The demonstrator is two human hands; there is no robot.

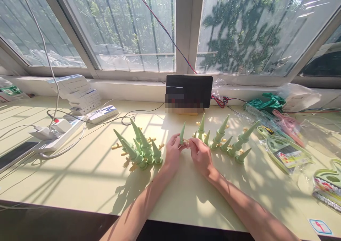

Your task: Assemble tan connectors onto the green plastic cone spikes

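My left hand (173,150) is closed around the base of a small pale-green cone (182,132), its tip pointing up. Close against it, my right hand (201,154) pinches a small tan piece (186,141) at the side of the cone's base. Fingers cover most of where the two meet. To the left of my hands stands a cluster of green cones (145,150) with tan branch-like pieces (132,166) sticking out. On the right, more green cones (220,132) of tall and short sizes stand in a looser group, also with small tan pieces.
A dark tablet (189,92) stands at the back by the window. Left are a power strip (60,134) with cables, white boxes (77,92) and a phone (16,155). Along the right lie plastic-wrapped green items (287,152), a pink item (289,127) and a numbered label (320,226).
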